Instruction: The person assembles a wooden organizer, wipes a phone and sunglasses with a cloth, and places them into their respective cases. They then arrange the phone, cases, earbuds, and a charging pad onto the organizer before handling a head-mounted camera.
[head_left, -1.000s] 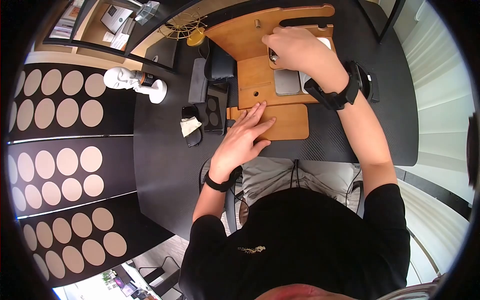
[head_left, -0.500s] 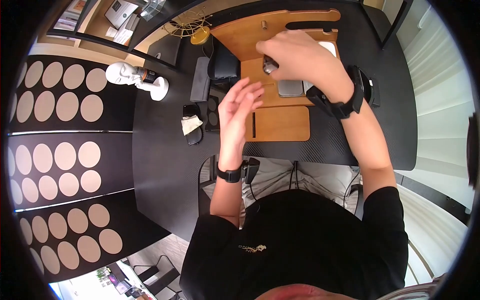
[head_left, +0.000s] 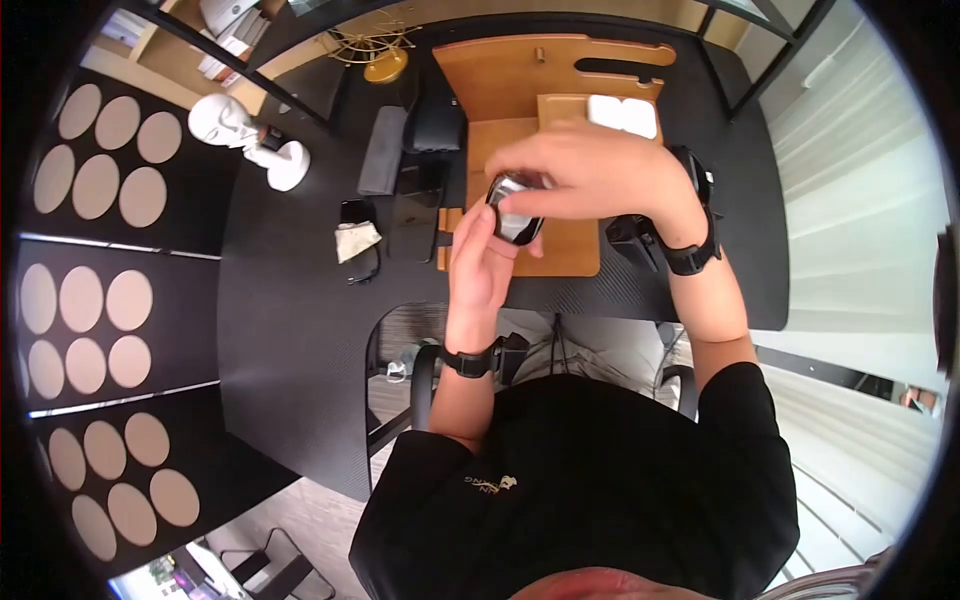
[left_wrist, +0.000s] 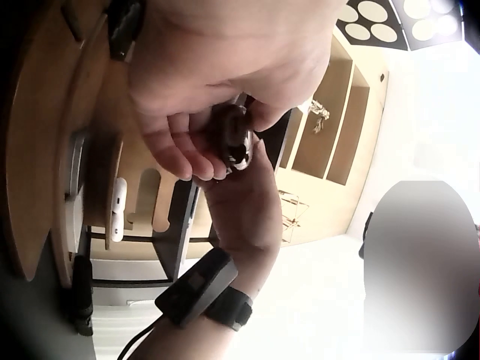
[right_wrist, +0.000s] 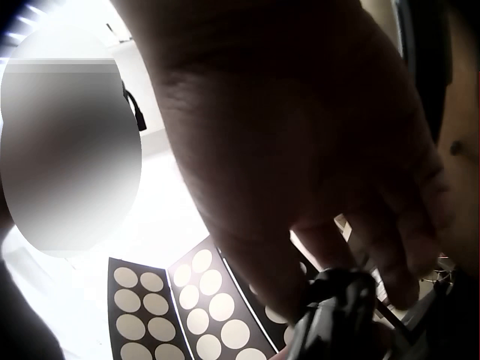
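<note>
In the head view, both hands meet over the near part of a wooden desk organizer. Between them is a dark, shiny wristwatch, its loop tilted up. My left hand holds it from below with the thumb at its near left side. From above, my right hand grips it, thumb across the front. The left wrist view shows the wristwatch among curled fingers; in the right wrist view its dark, glossy edge appears below the fingers. The hands hide much of the organizer's base.
Two white rounded cases rest on the organizer. To its left lie a black box, a grey case and a dark flat panel. Farther left are a white cloth over black glasses and a white head sculpture.
My left hand has left the organizer's front panel and risen to the wristwatch. My right hand has drawn the wristwatch off the organizer toward the body, and both hands now hold it.
</note>
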